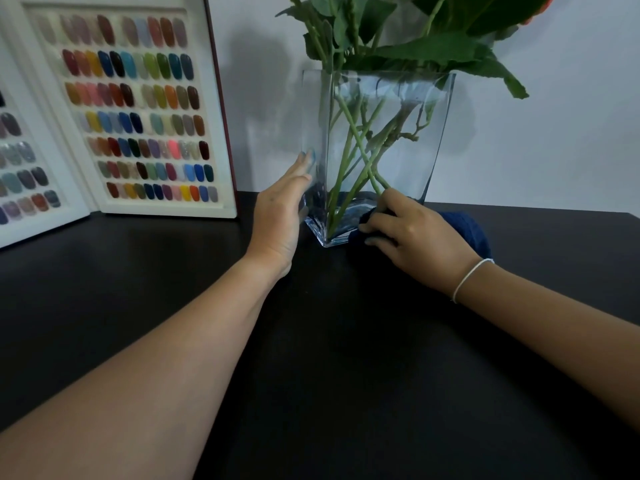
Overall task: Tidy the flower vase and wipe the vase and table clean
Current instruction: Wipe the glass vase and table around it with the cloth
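A clear square glass vase (408, 157) stands on the black table (311, 358) near the wall, holding green stems and leaves (398, 50). My left hand (282, 216) lies flat against the vase's left face, fingers straight and together. My right hand (415, 237) presses a dark blue cloth (474, 233) against the lower right front of the vase, right at its base. Most of the cloth is hidden under that hand. A thin white bracelet circles my right wrist.
An open display book of coloured nail samples (138, 109) stands upright at the back left, close to the vase. A pale wall runs behind everything. Part of a red flower (543, 8) shows at the top right edge.
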Tool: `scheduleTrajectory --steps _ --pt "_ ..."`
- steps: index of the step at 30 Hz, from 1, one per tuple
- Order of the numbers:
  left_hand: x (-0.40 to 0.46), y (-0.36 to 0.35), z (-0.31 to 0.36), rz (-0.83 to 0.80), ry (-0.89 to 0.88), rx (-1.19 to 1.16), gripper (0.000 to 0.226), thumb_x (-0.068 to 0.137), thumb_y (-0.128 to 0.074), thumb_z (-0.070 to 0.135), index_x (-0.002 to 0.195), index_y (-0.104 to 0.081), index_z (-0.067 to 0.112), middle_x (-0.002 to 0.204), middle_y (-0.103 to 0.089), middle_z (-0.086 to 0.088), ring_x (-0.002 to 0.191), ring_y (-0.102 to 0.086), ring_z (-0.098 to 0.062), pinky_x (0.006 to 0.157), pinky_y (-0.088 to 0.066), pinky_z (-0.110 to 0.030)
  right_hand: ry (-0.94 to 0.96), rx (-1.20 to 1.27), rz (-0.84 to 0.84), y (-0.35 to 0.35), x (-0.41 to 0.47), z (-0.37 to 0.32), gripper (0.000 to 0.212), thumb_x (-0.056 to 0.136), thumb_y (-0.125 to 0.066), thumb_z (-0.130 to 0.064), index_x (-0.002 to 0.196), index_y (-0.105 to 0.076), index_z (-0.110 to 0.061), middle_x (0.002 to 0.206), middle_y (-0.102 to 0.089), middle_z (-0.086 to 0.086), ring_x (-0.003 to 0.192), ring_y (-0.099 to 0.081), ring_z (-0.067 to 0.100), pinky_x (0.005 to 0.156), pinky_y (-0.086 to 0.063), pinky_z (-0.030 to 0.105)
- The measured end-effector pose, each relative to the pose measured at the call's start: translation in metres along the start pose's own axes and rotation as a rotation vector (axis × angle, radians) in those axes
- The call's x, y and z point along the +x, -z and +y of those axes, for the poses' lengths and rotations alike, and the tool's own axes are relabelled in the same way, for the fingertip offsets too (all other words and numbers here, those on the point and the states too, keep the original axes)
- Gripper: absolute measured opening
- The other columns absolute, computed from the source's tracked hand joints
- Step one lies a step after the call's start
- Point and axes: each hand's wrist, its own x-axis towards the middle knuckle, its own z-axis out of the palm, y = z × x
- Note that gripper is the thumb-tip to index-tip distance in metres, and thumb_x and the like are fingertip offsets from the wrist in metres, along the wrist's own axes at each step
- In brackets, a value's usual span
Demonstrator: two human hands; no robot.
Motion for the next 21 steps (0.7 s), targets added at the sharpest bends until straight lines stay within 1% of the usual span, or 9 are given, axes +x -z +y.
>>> scheduleTrajectory --steps 4,6,8,11,14,18,21 --pt "0.0 0.001 -0.002 -0.006 -0.002 -0.006 0.038 0.091 -0.039 0.025 0.127 -0.05 0.025 0.146 -0.037 0.008 0.133 -0.034 -0.012 0.106 -0.035 -0.038 -0.032 0.002 -0.006 0.004 -0.008 0.017 0.012 0.073 -0.07 0.002 0.085 -0.067 0.003 0.085 -0.057 0.028 0.068 -0.059 0.039 0.061 -0.05 0.04" --pt "0.001 0.001 -0.002 -0.003 -0.005 -0.005 0.038 0.091 -0.039 0.025 0.127 -0.05 0.026 0.147 -0.037 0.008 0.133 -0.033 -0.012 0.103 -0.037 -0.034 -0.073 0.005 -0.002 0.007 -0.013 0.029 0.012 0.072 -0.07 0.002 0.084 -0.067 0.002 0.085 -0.056 0.028 0.068 -0.058 0.038 0.063 -0.046 0.036" --pt "0.001 0.001 -0.003 0.003 0.003 -0.02 0.037 0.091 -0.039 0.025 0.125 -0.052 0.027 0.146 -0.038 0.009 0.133 -0.033 -0.013 0.099 -0.039 -0.03 -0.125 0.029 0.012 0.009 -0.017 0.038 0.011 0.072 -0.071 0.002 0.083 -0.067 0.003 0.085 -0.055 0.027 0.069 -0.058 0.038 0.065 -0.044 0.036" --pt "0.002 0.001 -0.004 0.003 0.004 -0.027 0.036 0.09 -0.04 0.026 0.123 -0.053 0.028 0.145 -0.039 0.009 0.133 -0.034 -0.013 0.102 -0.038 -0.035 -0.165 0.065 0.033 0.008 -0.019 0.045 0.011 0.073 -0.071 0.001 0.083 -0.067 0.004 0.085 -0.054 0.026 0.07 -0.057 0.037 0.067 -0.044 0.035" --pt "0.002 0.002 -0.005 0.006 0.0 -0.034 0.036 0.09 -0.04 0.025 0.123 -0.053 0.028 0.144 -0.04 0.009 0.132 -0.035 -0.013 0.102 -0.038 -0.034 -0.177 0.079 0.037 0.008 -0.02 0.047 0.014 0.074 -0.071 -0.001 0.087 -0.068 0.002 0.087 -0.054 0.024 0.075 -0.057 0.035 0.069 -0.044 0.034" --pt "0.002 0.002 -0.005 -0.001 -0.009 -0.022 0.036 0.09 -0.039 0.026 0.123 -0.053 0.028 0.145 -0.039 0.009 0.133 -0.034 -0.013 0.104 -0.038 -0.036 -0.155 0.051 0.026 0.011 -0.024 0.046 0.022 0.075 -0.07 -0.005 0.097 -0.068 -0.004 0.092 -0.057 0.022 0.079 -0.059 0.034 0.069 -0.05 0.041" --pt "0.002 0.002 -0.005 0.0 -0.003 -0.027 0.036 0.089 -0.04 0.027 0.122 -0.053 0.029 0.145 -0.04 0.01 0.133 -0.035 -0.013 0.103 -0.037 -0.036 -0.114 0.027 0.005 0.013 -0.03 0.046 0.031 0.073 -0.072 -0.004 0.104 -0.067 -0.007 0.096 -0.061 0.019 0.084 -0.061 0.032 0.073 -0.049 0.034"
